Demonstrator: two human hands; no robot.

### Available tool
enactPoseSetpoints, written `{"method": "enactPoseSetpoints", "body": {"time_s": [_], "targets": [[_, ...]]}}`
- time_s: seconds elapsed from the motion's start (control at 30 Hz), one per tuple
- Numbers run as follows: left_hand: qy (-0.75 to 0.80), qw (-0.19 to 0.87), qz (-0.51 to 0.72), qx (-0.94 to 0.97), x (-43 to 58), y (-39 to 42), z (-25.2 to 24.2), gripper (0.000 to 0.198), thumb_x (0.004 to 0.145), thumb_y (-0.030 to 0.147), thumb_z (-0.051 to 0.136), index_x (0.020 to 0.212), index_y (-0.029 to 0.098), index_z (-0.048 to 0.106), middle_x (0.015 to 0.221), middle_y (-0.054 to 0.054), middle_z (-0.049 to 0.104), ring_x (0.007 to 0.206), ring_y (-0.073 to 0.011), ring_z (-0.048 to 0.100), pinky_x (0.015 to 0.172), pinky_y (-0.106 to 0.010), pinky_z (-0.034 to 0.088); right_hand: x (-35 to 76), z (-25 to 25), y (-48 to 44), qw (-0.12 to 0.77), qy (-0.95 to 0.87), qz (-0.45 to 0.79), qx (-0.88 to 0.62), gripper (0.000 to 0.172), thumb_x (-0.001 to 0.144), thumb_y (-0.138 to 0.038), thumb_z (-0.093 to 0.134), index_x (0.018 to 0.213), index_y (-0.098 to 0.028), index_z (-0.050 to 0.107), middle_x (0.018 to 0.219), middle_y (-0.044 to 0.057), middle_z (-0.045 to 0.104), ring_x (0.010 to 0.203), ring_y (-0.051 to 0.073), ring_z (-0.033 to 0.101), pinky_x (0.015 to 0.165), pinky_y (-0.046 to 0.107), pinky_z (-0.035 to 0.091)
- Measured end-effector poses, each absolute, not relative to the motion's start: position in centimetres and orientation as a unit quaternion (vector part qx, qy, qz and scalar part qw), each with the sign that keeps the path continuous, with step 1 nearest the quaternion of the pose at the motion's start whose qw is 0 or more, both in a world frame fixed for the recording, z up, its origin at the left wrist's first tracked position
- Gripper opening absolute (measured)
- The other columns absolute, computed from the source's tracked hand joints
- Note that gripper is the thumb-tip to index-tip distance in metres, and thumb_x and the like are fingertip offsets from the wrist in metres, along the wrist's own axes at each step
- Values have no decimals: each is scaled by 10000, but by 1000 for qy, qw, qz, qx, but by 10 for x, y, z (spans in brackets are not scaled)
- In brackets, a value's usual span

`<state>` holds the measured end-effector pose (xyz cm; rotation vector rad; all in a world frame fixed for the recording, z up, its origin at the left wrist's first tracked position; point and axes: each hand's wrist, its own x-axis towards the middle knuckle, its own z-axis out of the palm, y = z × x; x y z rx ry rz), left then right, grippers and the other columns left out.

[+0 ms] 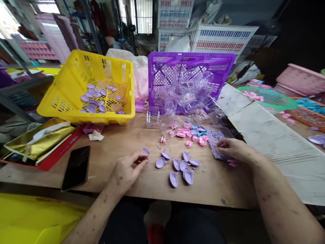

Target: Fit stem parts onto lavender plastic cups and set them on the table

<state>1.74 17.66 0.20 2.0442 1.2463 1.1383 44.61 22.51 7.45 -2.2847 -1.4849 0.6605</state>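
Observation:
My left hand (129, 171) is closed, thumb and forefinger pinched at the edge of a small lilac oval dish (145, 151). To its right, several more lilac dishes with short stubs (174, 179) lie loosely on the wooden table (152, 188). My right hand (235, 150) has its fingers curled down over a shallow container of small lilac pieces (215, 139). Whatever its fingertips grip there is hidden. Just beyond the dishes is a pile of pink toy parts (188, 132), with some lilac and teal ones mixed in.
A yellow basket (122, 117) with lilac dishes tilts at the back left. Clear plastic packages (188, 93) heap against a purple basket (152, 67). A black phone (76, 167) and a red box (48, 162) lie left. A green basket (269, 101) stands right.

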Motion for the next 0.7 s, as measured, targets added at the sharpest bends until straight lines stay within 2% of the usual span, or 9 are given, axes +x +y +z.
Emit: {"method": "enactPoseSetpoints", "body": {"time_s": [0.07, 0.17, 0.23, 0.3, 0.4, 0.47, 0.6, 0.7], "targets": [[468, 270, 446, 714, 16, 172, 9, 109, 1004, 313, 756, 1011, 222, 816, 992, -26, 862, 883, -188, 825, 832, -270, 663, 440, 84, 214, 196, -524, 191, -807, 126, 914, -158, 758, 919, -61, 837, 833, 78, 795, 612, 79, 615, 632, 278, 439], [471, 327, 498, 651, 24, 160, 24, 186, 950, 384, 833, 930, 201, 814, 913, -39, 843, 836, -191, 803, 786, -267, 656, 406, 85, 182, 333, -570, 128, -740, 232, 963, -286, 797, 1145, -147, 832, 1039, 120, 829, 767, 156, 728, 673, 271, 540], [460, 392, 508, 614, 37, 151, 34, 206, 933, 398, 852, 939, 196, 813, 889, -42, 835, 804, -187, 792, 752, -261, 647, 367, 75, 156, 426, -672, 139, -590, 255, 940, -359, 836, 1155, -222, 827, 1062, 106, 832, 789, 199, 771, 669, 278, 616], [440, 464, 490, 592, 50, 144, 42, 201, 933, 395, 851, 966, 199, 821, 891, -44, 839, 804, -186, 794, 751, -260, 644, 324, 62, 133, 432, -757, 156, -464, 251, 972, -366, 812, 1216, -306, 826, 1098, 75, 837, 791, 201, 794, 740, 298, 669], [430, 509, 459, 587, 63, 140, 49, 178, 913, 369, 861, 973, 204, 833, 917, -48, 849, 847, -199, 805, 793, -274, 645, 275, 47, 118, 468, -778, 138, -396, 173, 1028, -278, 737, 1148, -355, 836, 951, 26, 837, 723, 188, 798, 703, 267, 672], [438, 505, 441, 599, 65, 138, 52, 153, 893, 341, 867, 954, 204, 838, 916, -49, 852, 846, -206, 807, 786, -276, 638, 260, 42, 120, 496, -762, 134, -395, 115, 1036, -280, 728, 1071, -338, 821, 883, 19, 817, 672, 185, 784, 643, 250, 657], [440, 463, 396, 659, 57, 138, 65, 102, 911, 275, 820, 986, 212, 848, 929, -36, 862, 846, -200, 819, 782, -262, 630, 262, 28, 129, 506, -745, 161, -404, 49, 1048, -319, 714, 1036, -317, 762, 923, 18, 809, 708, 173, 787, 659, 219, 648], [435, 325, 345, 765, 36, 166, 94, 120, 976, 288, 746, 962, 218, 843, 910, -22, 859, 804, -181, 799, 762, -261, 605, 271, 12, 125, 481, -722, 226, -443, 156, 1081, -418, 640, 1057, -310, 750, 839, 20, 782, 632, 168, 748, 593, 211, 621]]}}
